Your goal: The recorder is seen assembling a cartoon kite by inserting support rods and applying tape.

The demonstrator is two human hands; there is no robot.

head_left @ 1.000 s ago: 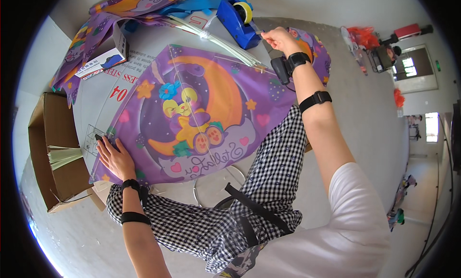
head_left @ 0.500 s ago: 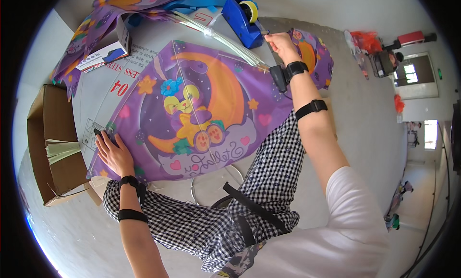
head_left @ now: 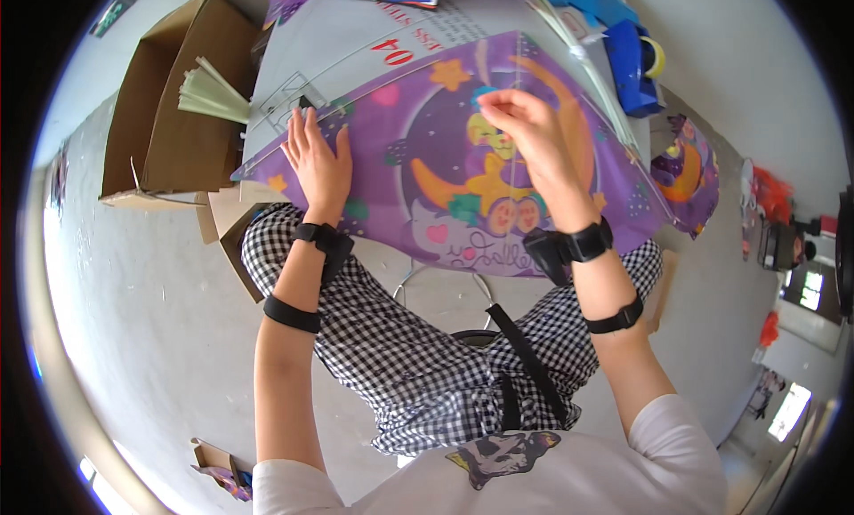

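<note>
A purple kite sheet (head_left: 378, 173) with a rabbit, moon and star print lies spread over the table and my knees. My left hand (head_left: 318, 164) rests flat on its left part, fingers stretched, close to a thin rod (head_left: 391, 74) along the slanted edge. At its fingertips is a small black piece (head_left: 305, 102). Over the rabbit print hovers my right hand (head_left: 534, 140), thumb and fingers pinched together. Whatever is between them is too small to make out. A blue tape dispenser (head_left: 630, 75) with a yellowish roll stands beyond, to the right.
White rods (head_left: 592, 75) lie bundled beside the dispenser. An open cardboard box (head_left: 182, 97) stands at the left, with pale strips (head_left: 213, 92) beside it. Another printed sheet (head_left: 689, 173) hangs at the right table edge. A small box (head_left: 222, 470) lies on the floor.
My right hand has moved left from the tape dispenser to above the middle of the kite. My left hand stays on the left edge. The view has turned left.
</note>
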